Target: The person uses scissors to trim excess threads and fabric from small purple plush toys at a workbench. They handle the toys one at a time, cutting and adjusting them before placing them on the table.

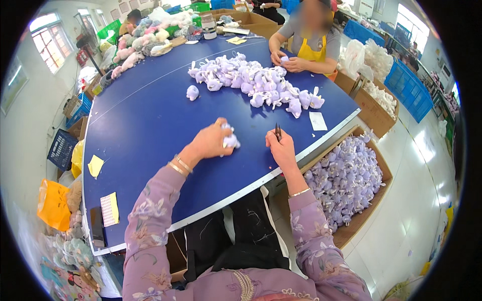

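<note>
Blue table (150, 125) spreads beneath both hands. Well left of the left hand lie a phone (97, 228) and a yellow note (95, 165). The left hand (209, 141) curls around a lilac toy (231, 142); a heap (241, 78) of similar toys lies beyond it. The right hand (282, 149) closes on a dark pointed tool (277, 130), with white paper (318, 121) beyond and a toy-filled box (365, 220) rightward.

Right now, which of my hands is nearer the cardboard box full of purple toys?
Right. Your right hand is over the table, left of the box; your left hand is farther left, holding a purple toy.
</note>
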### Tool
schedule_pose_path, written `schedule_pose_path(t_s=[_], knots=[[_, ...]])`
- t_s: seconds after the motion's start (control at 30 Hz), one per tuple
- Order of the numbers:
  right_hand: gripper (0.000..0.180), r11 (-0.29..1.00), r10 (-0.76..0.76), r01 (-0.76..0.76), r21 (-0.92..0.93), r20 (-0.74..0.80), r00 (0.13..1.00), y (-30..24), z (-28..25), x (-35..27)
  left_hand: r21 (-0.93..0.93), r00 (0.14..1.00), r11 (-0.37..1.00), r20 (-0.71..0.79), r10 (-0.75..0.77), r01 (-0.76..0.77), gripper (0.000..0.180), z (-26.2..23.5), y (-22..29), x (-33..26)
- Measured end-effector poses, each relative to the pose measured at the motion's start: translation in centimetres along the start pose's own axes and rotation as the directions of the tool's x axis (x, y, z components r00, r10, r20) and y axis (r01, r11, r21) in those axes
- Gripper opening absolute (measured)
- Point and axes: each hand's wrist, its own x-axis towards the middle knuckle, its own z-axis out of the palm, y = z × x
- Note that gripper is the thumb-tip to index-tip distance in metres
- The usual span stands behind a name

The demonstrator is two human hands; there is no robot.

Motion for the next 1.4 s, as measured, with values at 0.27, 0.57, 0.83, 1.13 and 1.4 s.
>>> schedule_pose_path(t_s=[0.27, 0.57, 0.83, 1.13, 1.4], knots=[[0.019, 0.978, 0.137, -0.166, 0.123, 0.217, 0.967, -2.1, 0.7, -6.3, -0.974, 0.942, 0.196, 0.043, -0.334, 0.114, 0.039, 3.2, 5.8, -14.2], [0.041, 0.995, 0.090, -0.094, -0.023, 0.587, 0.805, -8.9, 3.6, -18.3, -0.957, 0.932, -0.250, -0.046, -0.359, -0.144, 0.058, 8.1, 14.2, -20.1], [0.026, 1.000, 0.024, -0.022, -0.011, 0.351, 0.936, -6.7, 2.5, -22.6, -0.921, 0.960, -0.335, -0.115, -0.254, -0.198, 0.064, 6.4, 16.4, -21.4], [0.022, 0.998, -0.031, 0.047, -0.032, 0.387, 0.922, -7.1, 2.1, -24.4, -0.859, 0.932, -0.486, 0.032, -0.361, -0.159, 0.047, 8.7, 17.9, -22.7], [0.011, 0.985, 0.000, 0.057, -0.163, 0.330, 0.944, -6.2, 2.3, -24.1, -0.804, 0.940, -0.581, 0.088, -0.328, -0.128, 0.047, 10.0, 16.9, -22.9]])
